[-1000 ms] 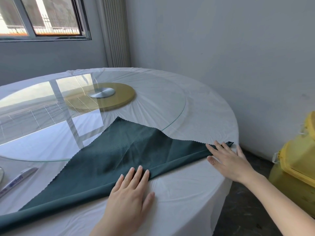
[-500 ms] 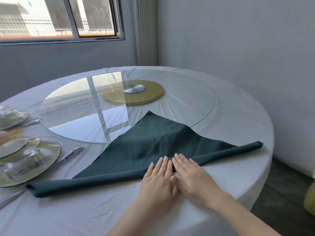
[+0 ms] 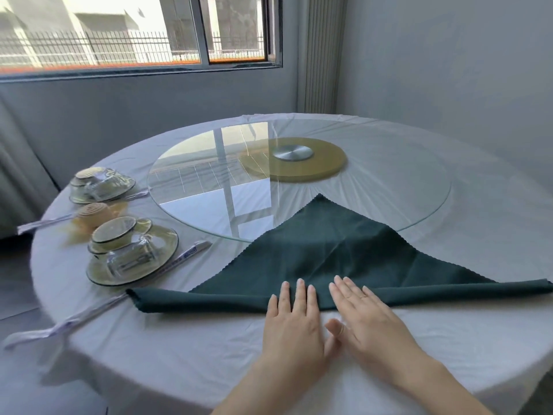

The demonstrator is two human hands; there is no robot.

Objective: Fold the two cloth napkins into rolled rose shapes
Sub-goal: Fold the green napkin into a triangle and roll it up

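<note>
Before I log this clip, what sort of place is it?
Probably a restaurant dining room: a white-clothed round table with a glass lazy Susan, stacked place settings and wrapped chopsticks.

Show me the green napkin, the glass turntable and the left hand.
green napkin (image 3: 329,250), head view, flat middle of the triangle
glass turntable (image 3: 413,187), head view, bare glass near its right rim
left hand (image 3: 294,327), head view, back of the hand

1. Dark green napkin (image 3: 329,250): folded into a triangle, flat on the bench (image 3: 179,339). Apex points away, overlapping the glass turntable (image 3: 209,181). Near long edge turned into a narrow band.
2. Tan napkin (image 3: 94,215): spiral roll, far left of the bench; blurred.
</note>
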